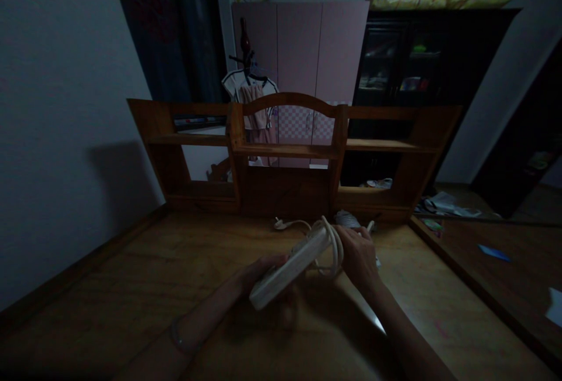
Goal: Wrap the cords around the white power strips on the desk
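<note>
A white power strip (293,267) is held tilted above the wooden desk, its narrow side toward me. My left hand (263,267) grips its lower left part, with the fingers partly hidden behind it. At the upper end, my right hand (357,252) is closed around loops of the white cord (336,252). The cord's plug (281,224) lies on the desk beyond the strip. Just behind my right hand is a greyish ribbed object (346,219), partly covered and too dim to name.
A wooden desk (175,275) spreads under my hands, with a shelf rack (285,150) along its back edge. A wall (57,135) stands at the left. On the right is a lower brown surface (465,264) with a blue card (494,252) and papers.
</note>
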